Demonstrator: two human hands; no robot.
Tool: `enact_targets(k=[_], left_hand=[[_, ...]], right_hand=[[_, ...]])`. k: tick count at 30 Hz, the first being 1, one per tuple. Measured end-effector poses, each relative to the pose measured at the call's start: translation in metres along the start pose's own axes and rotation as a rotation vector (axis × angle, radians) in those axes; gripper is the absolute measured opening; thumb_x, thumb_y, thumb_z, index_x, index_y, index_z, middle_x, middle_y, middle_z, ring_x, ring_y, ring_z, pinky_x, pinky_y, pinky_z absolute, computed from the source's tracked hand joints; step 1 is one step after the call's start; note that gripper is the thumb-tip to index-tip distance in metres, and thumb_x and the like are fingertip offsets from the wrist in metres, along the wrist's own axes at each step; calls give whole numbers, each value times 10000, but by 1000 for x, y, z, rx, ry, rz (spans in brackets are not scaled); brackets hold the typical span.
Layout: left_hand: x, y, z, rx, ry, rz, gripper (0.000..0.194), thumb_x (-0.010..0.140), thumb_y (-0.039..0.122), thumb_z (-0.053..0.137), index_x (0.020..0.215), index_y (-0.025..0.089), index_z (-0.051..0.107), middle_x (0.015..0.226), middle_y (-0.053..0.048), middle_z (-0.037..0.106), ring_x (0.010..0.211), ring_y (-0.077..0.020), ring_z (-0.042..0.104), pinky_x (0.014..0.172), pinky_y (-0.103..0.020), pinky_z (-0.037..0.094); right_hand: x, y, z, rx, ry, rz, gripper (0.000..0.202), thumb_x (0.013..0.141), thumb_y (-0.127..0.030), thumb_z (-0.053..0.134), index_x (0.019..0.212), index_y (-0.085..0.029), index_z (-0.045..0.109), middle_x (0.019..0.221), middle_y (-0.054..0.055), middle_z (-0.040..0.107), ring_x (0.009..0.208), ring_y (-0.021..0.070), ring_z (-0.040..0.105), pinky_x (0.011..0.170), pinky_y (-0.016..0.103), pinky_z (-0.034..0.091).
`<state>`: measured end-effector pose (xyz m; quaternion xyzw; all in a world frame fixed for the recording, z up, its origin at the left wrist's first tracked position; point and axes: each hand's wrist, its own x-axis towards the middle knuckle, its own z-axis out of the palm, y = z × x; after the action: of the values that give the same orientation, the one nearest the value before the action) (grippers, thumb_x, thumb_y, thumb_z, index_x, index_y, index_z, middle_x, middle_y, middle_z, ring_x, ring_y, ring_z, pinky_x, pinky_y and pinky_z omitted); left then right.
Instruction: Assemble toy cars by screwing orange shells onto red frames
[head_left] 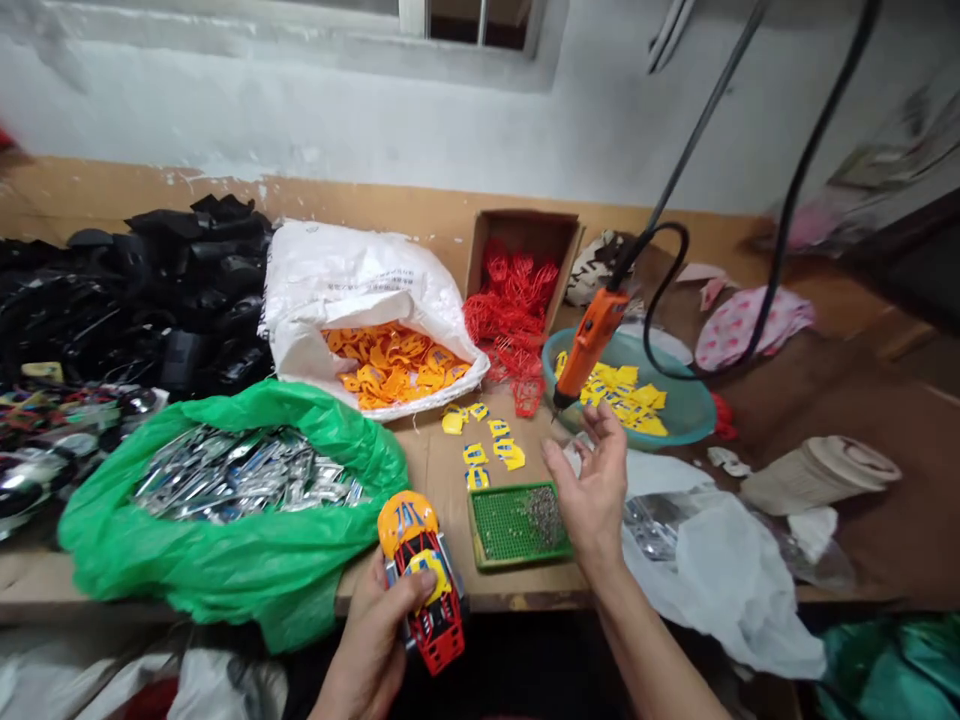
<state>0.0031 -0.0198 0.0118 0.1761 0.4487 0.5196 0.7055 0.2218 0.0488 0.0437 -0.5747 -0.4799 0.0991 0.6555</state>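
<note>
My left hand (375, 625) is closed around a toy car (437, 632) at the table's front edge. The car has an orange hood, a red frame and a yellow panel, on which my thumb presses. My right hand (598, 495) is raised with its fingers apart and nothing visible in it. Just above its fingertips hangs an orange electric screwdriver (590, 345), tip down, apparently not touched. Beside and below that hand lies a green tray (514, 562) with small screws (544, 515) heaped at its right side. Several loose yellow panels (510, 455) lie behind the tray.
A green bag (300, 555) of shiny silver parts stands at left, a white sack (352, 262) of orange parts behind it. Further back are a box (480, 235) of red frames and a teal basin (694, 412) of yellow panels. A black cable (787, 200) hangs at right.
</note>
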Motion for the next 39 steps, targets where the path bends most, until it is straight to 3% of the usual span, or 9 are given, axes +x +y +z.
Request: enact_targets(k=[2,4,9,13,18,24,29,39], left_hand=[[6,-2,2,3,-14,10,458,533,267,914,916,149,694,684,-36,731,572,-210,682,541,-284,528],[11,-4,5,5,-16,8,451,532,280,917,901,146,693,690,-33,725,573,-202,676,542,-285,530],[19,-4,11,35,-47,8,438,536,262,906,893,141,684,674,-28,725,552,-179,650,546,-286,542],[22,0,14,45,-73,-28,416,534,230,891,880,145,676,647,-16,713,530,-183,651,528,-282,536],[30,0,14,74,-108,-115,439,520,201,892,894,136,669,679,-23,722,546,-191,666,544,-300,557],[38,-2,16,83,-92,-170,495,526,186,898,959,133,663,767,-50,763,602,-205,705,609,-317,587],[44,-2,14,80,-86,-203,515,540,201,903,988,123,661,766,-56,769,566,-188,689,571,-306,589],[47,-4,18,94,-111,-209,510,560,195,883,1008,126,649,743,-47,753,585,-184,684,560,-297,593]], right_hand=[[37,4,7,-14,40,-50,855,800,-408,744,1503,-216,297,1476,199,454,1347,322,492,1053,535,439],[66,4,16,5,43,-75,828,774,-392,754,1461,-200,333,1378,183,534,1238,297,568,1000,499,481],[92,-5,28,49,-26,-59,312,781,-334,683,1032,-190,570,965,58,659,882,221,629,871,417,524],[76,-24,12,172,-204,74,282,646,-212,742,878,-203,580,779,-18,655,674,165,610,667,312,519],[39,-45,-9,423,-290,266,223,752,-281,729,911,-210,590,585,-82,579,460,121,565,530,282,513],[10,-20,-12,456,-267,264,232,815,-313,734,968,-221,586,525,-96,555,425,127,559,508,283,514],[9,-2,-2,477,-287,269,214,825,-308,719,957,-219,576,510,-107,552,423,118,552,549,291,534],[9,10,1,477,-312,281,212,828,-311,718,953,-215,575,518,-102,559,425,114,553,516,268,493]])
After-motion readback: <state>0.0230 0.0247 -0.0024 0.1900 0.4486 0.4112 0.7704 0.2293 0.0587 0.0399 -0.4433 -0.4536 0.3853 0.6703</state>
